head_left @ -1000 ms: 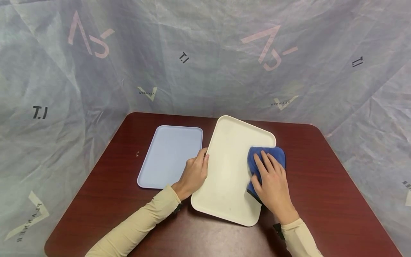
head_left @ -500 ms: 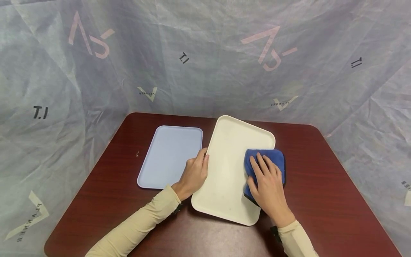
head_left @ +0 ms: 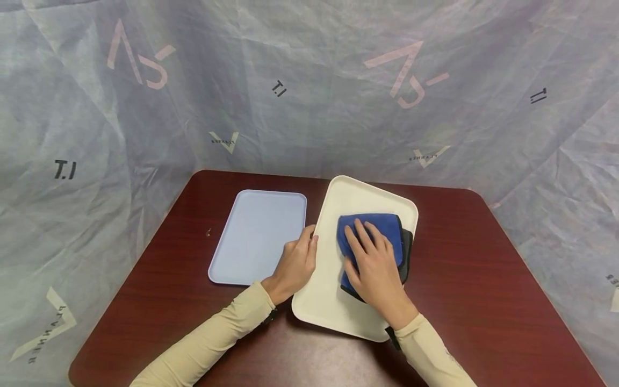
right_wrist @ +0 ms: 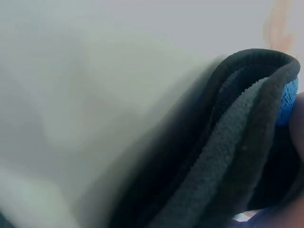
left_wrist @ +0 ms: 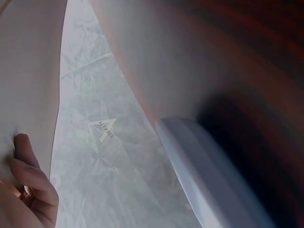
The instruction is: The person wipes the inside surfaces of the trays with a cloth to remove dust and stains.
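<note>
The left hand (head_left: 295, 264) gripped the left rim of the cream rectangular tray (head_left: 321, 293); the right hand (head_left: 374, 269), fingers spread and fairly straight, rested on a folded blue cloth (head_left: 392, 228) lying on that tray; a pale-blue tray (head_left: 261, 234) lay left of it on the reddish-brown table (head_left: 488, 285).

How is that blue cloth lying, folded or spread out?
Folded. Under the right hand, the blue cloth has a dark grey layer showing past its edge; the right wrist view shows stacked, dark-edged layers.
</note>
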Tool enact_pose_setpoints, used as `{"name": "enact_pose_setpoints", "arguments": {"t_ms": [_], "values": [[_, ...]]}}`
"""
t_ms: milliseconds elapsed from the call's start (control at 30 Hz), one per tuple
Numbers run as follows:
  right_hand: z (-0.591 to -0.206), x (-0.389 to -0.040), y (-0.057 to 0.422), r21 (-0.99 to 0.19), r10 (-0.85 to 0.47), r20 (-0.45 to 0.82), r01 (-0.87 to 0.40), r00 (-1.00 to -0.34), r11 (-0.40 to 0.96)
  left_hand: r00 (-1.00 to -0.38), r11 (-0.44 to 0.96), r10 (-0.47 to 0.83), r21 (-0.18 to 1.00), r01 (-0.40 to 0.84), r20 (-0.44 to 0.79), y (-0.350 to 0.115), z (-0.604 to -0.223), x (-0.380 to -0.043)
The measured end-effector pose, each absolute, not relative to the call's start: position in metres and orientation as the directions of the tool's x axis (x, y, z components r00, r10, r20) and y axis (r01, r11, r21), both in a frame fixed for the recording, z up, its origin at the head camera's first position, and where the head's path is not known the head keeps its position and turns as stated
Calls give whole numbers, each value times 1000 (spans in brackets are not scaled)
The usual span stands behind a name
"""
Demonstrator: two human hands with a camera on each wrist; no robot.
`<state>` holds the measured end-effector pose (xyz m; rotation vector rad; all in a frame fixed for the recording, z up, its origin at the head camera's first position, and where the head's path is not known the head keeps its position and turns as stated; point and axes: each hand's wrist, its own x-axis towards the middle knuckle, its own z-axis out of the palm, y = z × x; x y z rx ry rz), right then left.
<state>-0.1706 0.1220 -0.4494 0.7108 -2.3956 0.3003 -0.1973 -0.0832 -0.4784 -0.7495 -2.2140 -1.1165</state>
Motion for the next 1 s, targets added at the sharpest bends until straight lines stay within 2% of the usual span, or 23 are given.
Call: {"name": "enact_pose_setpoints", "arguments": {"t_ms": [367,767,1000], "values": [[-437,-178,94,-8,-460,617,-589,-638,808,-680,522,241,498,692,693,-81,-480,-197],[-447,-168,97,1,-466,618,-592,-633,806,-693,525,250,507,684,676,-81,-480,-195],[-449,-167,108,-47,-436,627,-590,-645,806,-682,530,245,494,689,689,-81,-481,-196]]}}
